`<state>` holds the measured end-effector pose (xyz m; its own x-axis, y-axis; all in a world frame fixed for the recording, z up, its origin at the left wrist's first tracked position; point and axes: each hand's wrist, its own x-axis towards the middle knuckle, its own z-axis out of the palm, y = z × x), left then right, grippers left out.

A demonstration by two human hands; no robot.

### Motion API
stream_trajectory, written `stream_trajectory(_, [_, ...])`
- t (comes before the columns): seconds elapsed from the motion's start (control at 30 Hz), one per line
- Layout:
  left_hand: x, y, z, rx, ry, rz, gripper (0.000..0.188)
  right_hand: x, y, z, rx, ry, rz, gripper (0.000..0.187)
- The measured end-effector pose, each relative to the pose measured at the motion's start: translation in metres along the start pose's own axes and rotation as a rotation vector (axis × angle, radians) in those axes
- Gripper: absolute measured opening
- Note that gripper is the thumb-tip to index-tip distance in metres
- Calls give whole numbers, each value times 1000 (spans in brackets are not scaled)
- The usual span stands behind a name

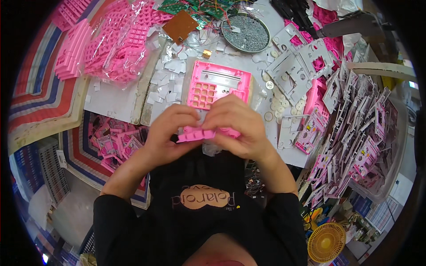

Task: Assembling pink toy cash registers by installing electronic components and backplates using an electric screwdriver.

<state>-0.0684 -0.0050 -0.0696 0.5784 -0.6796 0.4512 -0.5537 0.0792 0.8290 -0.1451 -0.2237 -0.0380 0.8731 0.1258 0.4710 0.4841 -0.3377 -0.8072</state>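
My left hand (174, 131) and my right hand (239, 126) meet near the table's front edge, fingers closed on a small pink plastic button pad (195, 135) with raised keys. The fingers cover part of it, mostly at its right end. Just beyond them a pink calculator-like casing (245, 74) lies flat on the table. It has a grid of square key openings at its left and a long metallic strip across its upper part. The right hand's knuckles overlap the casing's near edge in this view.
Bagged pink key pads (117, 48) lie at the far left. A round tin of small metal parts (246, 33), green circuit boards (191, 6) and white paper squares (175, 66) sit beyond the casing. Grey plates (295, 66) and a heaped bin of printed panels (355, 128) flank the right.
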Motion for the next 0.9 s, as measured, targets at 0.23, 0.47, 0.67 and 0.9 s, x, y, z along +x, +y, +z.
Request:
stream_trajectory(0.23, [-18, -14, -31, 18, 152, -329, 40, 19, 20, -18, -373, -199, 139, 19])
stream_trajectory(0.47, [-20, -16, -38, 55, 148, -306, 32, 46, 57, -12, -462, -277, 144, 15])
stream_trajectory(0.67, [-30, -20, -44, 50, 83, -335, 32, 48, 41, -21, -299, -350, 183, 15])
stream_trajectory(0.9, [-16, -17, -32, 79, 108, -289, 27, 47, 53, -4, -477, -342, 107, 18])
